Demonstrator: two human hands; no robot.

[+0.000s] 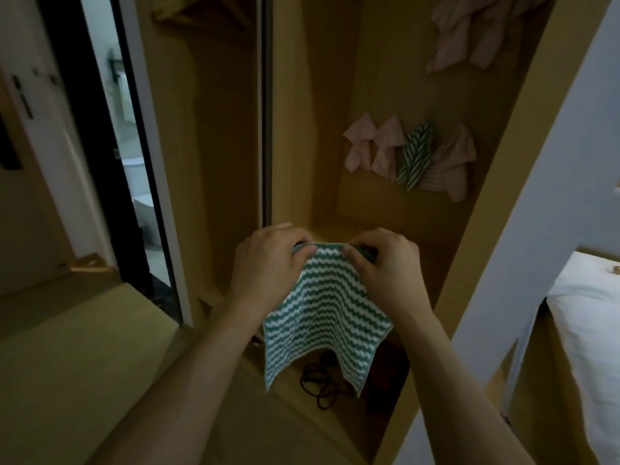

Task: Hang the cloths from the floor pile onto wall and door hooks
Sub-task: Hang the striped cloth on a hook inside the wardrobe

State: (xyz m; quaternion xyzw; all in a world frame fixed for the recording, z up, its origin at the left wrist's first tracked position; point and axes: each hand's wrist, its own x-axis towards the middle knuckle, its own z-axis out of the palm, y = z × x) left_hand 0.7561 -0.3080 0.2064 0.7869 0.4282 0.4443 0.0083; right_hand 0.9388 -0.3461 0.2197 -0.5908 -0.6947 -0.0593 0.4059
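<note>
A green-and-white zigzag cloth point(322, 317) hangs in front of me, held up by its top edge. My left hand point(268, 263) pinches the top left part and my right hand point(385, 266) pinches the top right part. On the alcove's right wall, a row of cloths hangs: pink striped cloths point(372, 146), one green striped cloth point(416, 156) and another pink one point(449, 166). Higher up hang more pink cloths point(469, 31). The hooks themselves are hidden by the cloths.
I face an open wooden wardrobe alcove point(302, 129). A black cable point(318, 384) lies coiled on its floor beside a dark object point(389, 374). A glass-panelled doorway point(134, 162) stands left; a white bed point(590, 323) sits at the right.
</note>
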